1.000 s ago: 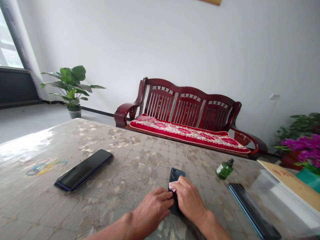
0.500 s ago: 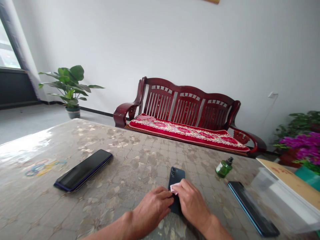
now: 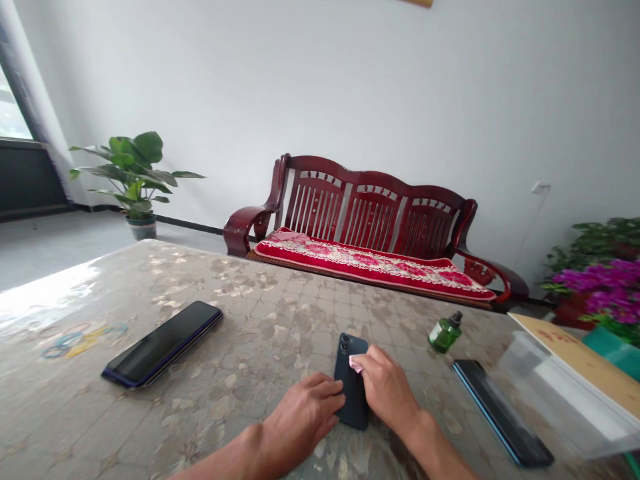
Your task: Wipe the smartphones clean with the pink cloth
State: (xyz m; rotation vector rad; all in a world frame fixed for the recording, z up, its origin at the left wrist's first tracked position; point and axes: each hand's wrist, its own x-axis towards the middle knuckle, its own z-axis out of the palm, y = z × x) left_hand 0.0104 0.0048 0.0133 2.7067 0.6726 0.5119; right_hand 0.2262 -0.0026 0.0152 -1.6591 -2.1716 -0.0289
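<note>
A dark blue smartphone [image 3: 354, 397] lies face down on the table, its camera lenses at the far end. My left hand [image 3: 311, 408] steadies it, with the fingertips pressed on its left edge and the thumb out of sight. My right hand [image 3: 387, 379] is closed on a small pale pink cloth [image 3: 356, 364], most of it hidden by the fingers. The cloth touches the phone's back at the right side, below the cameras.
Stacked smartphones [image 3: 165, 343] lie to the left beside coloured rubber bands [image 3: 83, 339]. On the right are a green pump bottle [image 3: 444, 333], another smartphone [image 3: 503, 413] and a clear plastic box [image 3: 560, 393] with a cardboard sheet [image 3: 575, 360] on it. A wooden bench [image 3: 370, 207] stands beyond the table.
My right hand has slid the cloth up and to the right over the phone's back, uncovering more of its lower part. My left hand stays on the left edge. The view shifts slightly.
</note>
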